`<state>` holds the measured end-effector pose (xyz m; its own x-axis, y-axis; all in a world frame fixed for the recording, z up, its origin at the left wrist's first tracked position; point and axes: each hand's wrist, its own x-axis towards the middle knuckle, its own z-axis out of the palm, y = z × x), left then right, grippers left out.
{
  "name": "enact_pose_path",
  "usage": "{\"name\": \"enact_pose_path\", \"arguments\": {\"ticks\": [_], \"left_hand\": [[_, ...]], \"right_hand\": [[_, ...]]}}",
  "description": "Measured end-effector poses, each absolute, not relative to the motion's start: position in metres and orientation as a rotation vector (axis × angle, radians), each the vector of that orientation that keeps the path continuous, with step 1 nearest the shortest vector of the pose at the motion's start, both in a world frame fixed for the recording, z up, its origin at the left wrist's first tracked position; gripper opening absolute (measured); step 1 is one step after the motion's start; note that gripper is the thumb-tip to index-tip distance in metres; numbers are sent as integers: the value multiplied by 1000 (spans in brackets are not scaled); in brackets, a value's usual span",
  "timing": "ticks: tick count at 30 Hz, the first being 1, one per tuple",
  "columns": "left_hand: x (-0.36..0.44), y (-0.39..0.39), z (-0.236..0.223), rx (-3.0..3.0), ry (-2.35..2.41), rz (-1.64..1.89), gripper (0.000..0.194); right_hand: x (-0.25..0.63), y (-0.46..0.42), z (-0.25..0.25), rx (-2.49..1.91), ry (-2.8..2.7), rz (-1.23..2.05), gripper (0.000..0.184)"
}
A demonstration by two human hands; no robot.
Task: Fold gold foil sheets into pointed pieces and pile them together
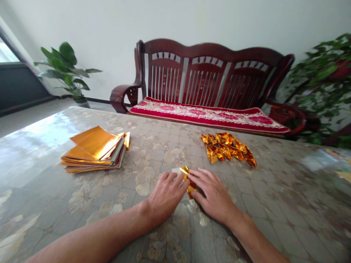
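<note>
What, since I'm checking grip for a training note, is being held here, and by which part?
Folded gold foil paper, pinched at its middle by the left hand and right hand; fingers hide the exact contact.

The gold foil piece (191,190) between the left hand (165,197) and right hand (215,195) is partly hidden by the fingers; its exact folds cannot be determined. Far beyond the right hand, a yellow paper scrap (344,176) is cut off by the frame edge. Sheets in the foil stack (93,153) beyond the left hand are too thin to count.
</note>
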<state>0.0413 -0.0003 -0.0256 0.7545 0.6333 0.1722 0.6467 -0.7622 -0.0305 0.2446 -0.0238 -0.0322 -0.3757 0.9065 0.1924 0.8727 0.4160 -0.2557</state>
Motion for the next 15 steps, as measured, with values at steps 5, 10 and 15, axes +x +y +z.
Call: {"name": "enact_pose_path", "arguments": {"ticks": [5,10,15], "left_hand": [[42,-1,-26,-2872,-1051,-259,29],[43,-1,-28,-2863,-1054,-269,22],[44,2,-30,-2851,-1077,-256,11]], "right_hand": [[245,-24,-34,-1512,-2374,161,46],[247,-22,-37,-1506,-2364,158,39],[245,-22,-38,-1510,-2378,123,39]]}}
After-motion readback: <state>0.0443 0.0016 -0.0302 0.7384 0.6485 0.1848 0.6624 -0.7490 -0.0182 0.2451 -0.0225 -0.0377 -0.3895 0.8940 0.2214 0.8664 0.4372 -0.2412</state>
